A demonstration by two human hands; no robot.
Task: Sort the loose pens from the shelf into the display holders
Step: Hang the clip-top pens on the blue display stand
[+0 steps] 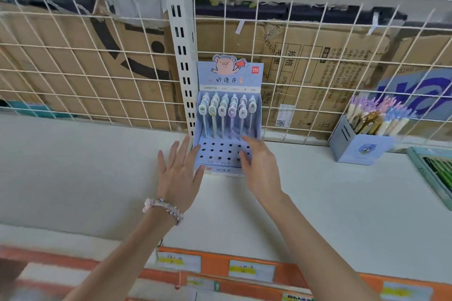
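Pens [226, 115] fill only the back rows of the blue display holder [221, 154] on the shelf [97, 166]; front holes empty, so sorting looks unfinished. Left hand [179, 173] and right hand [259, 168] flank its base, fingers spread, holding nothing; no loose pens visible.

The blue pen holder [230, 115] in the middle of the frame has a small red "deli" tag at its top right, next to a pink pig with a horn. Under the pig are big Chinese words, too blurry to be sure of. The brown cardboard box [325, 76] behind it shows "规格" and "375".
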